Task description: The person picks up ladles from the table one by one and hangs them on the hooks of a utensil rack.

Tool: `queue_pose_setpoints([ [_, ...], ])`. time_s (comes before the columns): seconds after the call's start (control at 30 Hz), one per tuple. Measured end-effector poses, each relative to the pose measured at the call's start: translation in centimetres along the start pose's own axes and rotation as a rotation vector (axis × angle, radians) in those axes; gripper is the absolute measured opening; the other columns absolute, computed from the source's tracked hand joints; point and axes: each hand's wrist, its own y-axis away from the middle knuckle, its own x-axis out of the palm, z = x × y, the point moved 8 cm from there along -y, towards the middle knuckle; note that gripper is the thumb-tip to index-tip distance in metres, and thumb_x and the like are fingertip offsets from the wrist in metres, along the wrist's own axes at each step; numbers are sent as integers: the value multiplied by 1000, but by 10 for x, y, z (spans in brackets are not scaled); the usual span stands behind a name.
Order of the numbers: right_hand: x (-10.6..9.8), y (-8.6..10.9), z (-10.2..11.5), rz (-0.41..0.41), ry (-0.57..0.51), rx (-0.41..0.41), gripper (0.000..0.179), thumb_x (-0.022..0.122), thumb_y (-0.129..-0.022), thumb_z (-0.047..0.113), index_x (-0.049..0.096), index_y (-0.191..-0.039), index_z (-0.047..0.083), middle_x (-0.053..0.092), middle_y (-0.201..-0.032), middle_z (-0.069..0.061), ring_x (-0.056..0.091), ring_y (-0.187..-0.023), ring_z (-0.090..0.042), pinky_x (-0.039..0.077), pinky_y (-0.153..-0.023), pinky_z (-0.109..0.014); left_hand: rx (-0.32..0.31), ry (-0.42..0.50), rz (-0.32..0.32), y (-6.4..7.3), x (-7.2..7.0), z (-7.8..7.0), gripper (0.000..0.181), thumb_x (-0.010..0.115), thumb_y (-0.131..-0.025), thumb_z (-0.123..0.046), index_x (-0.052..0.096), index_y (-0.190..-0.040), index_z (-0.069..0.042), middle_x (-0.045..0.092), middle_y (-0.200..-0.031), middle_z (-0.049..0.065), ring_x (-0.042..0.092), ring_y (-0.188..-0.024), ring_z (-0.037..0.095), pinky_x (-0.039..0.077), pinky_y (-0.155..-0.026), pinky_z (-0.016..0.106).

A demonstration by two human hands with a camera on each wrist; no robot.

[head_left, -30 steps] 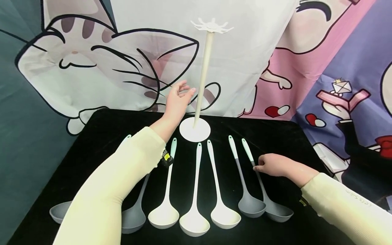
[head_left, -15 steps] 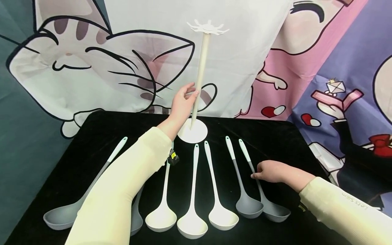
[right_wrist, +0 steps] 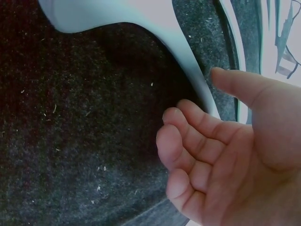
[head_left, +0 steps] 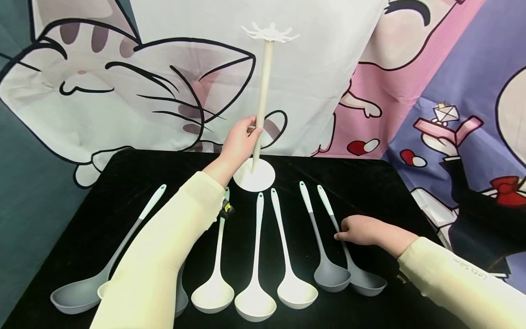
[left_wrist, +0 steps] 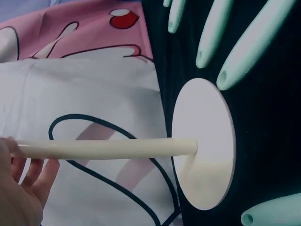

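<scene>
A white utensil stand (head_left: 265, 82), with a round base and a ring of hooks on top, stands upright at the back of the table. My left hand (head_left: 242, 139) grips its pole low down, thumb on one side and fingers on the other; the left wrist view shows the pole (left_wrist: 103, 149) between them. My right hand (head_left: 361, 229) is over the handle of the rightmost grey ladle (head_left: 367, 282). In the right wrist view its thumb and loosely curled fingers lie either side of the ladle's handle (right_wrist: 188, 61), with a visible gap at the thumb.
Three white ladles (head_left: 255, 307) lie in the middle of the black cloth (head_left: 197, 169). Another grey ladle (head_left: 332, 275) is beside the rightmost one. At left lies a grey ladle (head_left: 76, 296); my left sleeve (head_left: 164, 256) partly hides others. A cartoon curtain (head_left: 197, 27) hangs behind.
My left hand has moved in from beside the pole and now grips it. The right hand stays at the rightmost ladle. The whole view has shifted slightly.
</scene>
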Motion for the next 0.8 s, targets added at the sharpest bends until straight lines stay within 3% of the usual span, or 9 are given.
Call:
queue_pose_setpoints([
  [0.33, 4, -3, 0, -10, -26, -13, 30, 71, -91, 27, 59, -67, 15, 48, -60, 4, 45, -53, -11, 38, -52, -29, 43, -131, 49, -3, 2, 1, 26, 53, -104, -27, 59, -125, -13, 58, -122, 6, 61, -109, 16, 51, -89, 31],
  [0.57, 9, -1, -4, 40, -132, 29, 26, 69, -93, 24, 61, -72, 12, 58, -62, -1, 56, -53, -13, 46, -51, -30, 26, -216, 81, -3, 7, 3, 37, 47, -106, -32, 48, -138, -13, 56, -128, 6, 61, -105, 20, 50, -89, 37],
  [0.8, 12, -2, -6, 42, -144, 35, 26, 69, -94, 24, 61, -72, 12, 59, -62, -1, 59, -55, -14, 46, -52, -31, 28, -279, 119, -4, 9, 4, 38, 46, -106, -32, 43, -140, -14, 57, -131, 6, 62, -102, 21, 50, -89, 39],
])
